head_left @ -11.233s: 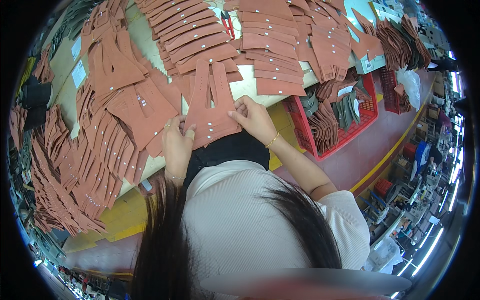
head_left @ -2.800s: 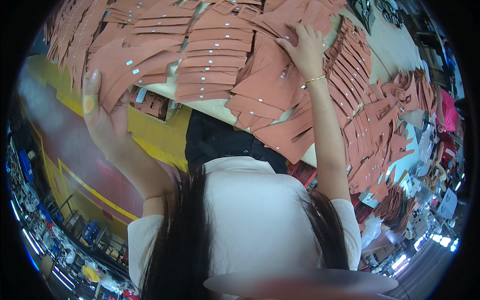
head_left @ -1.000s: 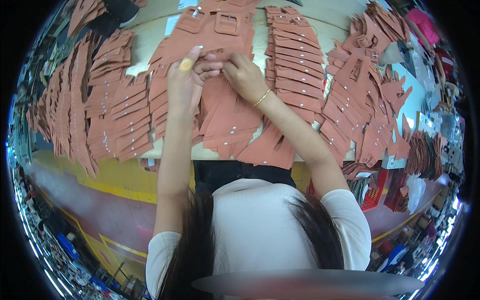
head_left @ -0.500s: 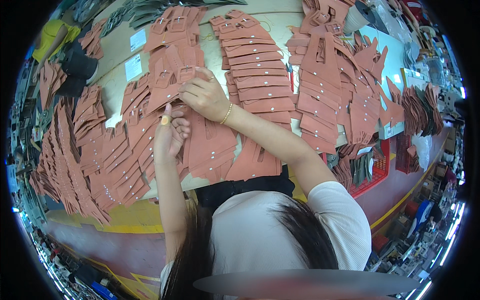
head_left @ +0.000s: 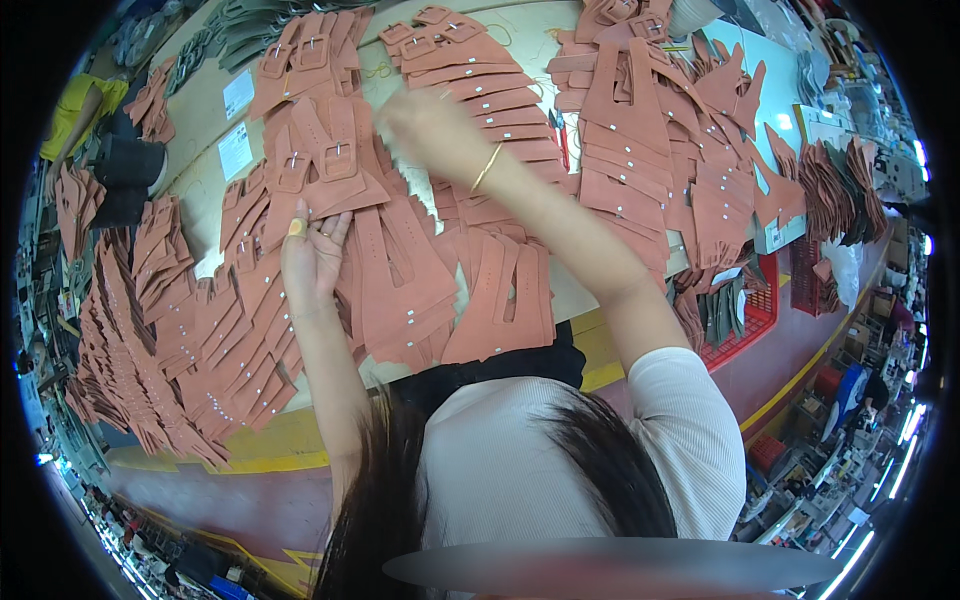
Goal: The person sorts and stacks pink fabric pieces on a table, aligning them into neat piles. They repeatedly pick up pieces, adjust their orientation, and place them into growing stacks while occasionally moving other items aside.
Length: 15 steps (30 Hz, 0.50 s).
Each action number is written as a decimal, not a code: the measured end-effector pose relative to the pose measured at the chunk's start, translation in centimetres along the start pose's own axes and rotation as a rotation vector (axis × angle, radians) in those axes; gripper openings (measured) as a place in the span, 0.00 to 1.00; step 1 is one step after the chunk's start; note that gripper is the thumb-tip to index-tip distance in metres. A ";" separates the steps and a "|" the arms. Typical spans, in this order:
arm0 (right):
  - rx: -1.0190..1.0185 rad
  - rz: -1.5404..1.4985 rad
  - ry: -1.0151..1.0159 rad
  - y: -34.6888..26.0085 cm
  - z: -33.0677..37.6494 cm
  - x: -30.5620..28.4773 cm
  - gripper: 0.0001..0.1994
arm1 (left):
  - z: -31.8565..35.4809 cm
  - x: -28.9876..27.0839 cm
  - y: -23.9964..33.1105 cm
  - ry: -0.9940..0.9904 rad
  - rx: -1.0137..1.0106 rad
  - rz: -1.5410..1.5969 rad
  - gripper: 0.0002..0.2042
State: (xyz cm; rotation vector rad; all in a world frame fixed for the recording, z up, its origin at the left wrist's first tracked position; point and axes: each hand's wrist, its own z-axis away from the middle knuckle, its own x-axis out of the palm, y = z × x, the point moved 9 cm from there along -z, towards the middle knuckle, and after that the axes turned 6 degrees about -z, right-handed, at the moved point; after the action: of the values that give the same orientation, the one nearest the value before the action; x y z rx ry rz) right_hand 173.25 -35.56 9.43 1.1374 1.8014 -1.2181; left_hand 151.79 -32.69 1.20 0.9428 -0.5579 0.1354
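A reddish-brown leather piece [head_left: 325, 192] with two covered buckles and punched straps lies on a stack of similar parts. My left hand [head_left: 316, 255] is at its near edge, thumb on the leather and fingers curled by the rim, pinching it. A yellow wrap covers the thumb. My right hand [head_left: 432, 130], smeared by motion, hovers right of the piece, between two rows of leather; whether its fingers hold anything cannot be made out. Just nearer me lie slotted strap pieces [head_left: 400, 290].
Overlapping leather rows fan out at left [head_left: 140, 340] and right [head_left: 625, 170]. Two white paper labels [head_left: 235, 150] lie on the table. Red-handled snips [head_left: 562, 145] rest beyond the middle row. A red crate [head_left: 762, 310] stands low at right. Another person's arm [head_left: 85, 112] shows far left.
My right hand has left the buckled piece, moving away from me and to the right. My left hand stays at the piece's near edge. The whole view has shifted slightly.
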 end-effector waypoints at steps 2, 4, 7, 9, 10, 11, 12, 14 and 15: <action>0.079 0.045 0.153 5.5 -1.0 -3.0 0.15 | 0.0 -0.3 -0.2 0.028 -0.017 0.005 0.18; 0.159 0.119 0.182 9.7 -0.5 -4.8 0.20 | -0.1 -0.4 -0.2 0.029 -0.020 0.010 0.18; 0.238 0.216 0.129 12.6 1.0 -5.3 0.25 | -0.1 -0.4 -0.2 0.034 -0.011 0.007 0.19; 0.275 0.233 0.064 13.2 1.8 -5.0 0.26 | -0.1 -0.5 -0.2 0.051 -0.006 0.007 0.19; 0.276 0.233 0.045 13.1 2.2 -4.8 0.27 | -0.1 -0.6 -0.2 0.064 -0.007 -0.002 0.19; 0.277 0.234 0.027 13.0 2.6 -4.7 0.27 | -0.2 -0.6 -0.3 0.072 -0.011 -0.004 0.19; 0.280 0.242 0.027 12.9 3.0 -4.8 0.27 | -0.2 -0.6 -0.2 0.070 -0.011 -0.003 0.20; 0.273 0.254 0.038 12.3 3.9 -4.9 0.28 | -0.1 -0.4 -0.2 0.063 -0.012 0.004 0.20; 0.271 0.232 0.034 12.1 4.2 -4.8 0.28 | 0.0 -0.3 -0.1 0.057 -0.011 0.009 0.20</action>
State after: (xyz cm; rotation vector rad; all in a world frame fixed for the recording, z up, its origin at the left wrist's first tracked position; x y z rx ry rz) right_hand 186.49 -38.66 8.02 1.4819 1.5087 -1.3351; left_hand 151.59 -32.71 0.92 0.9235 -0.5100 0.1667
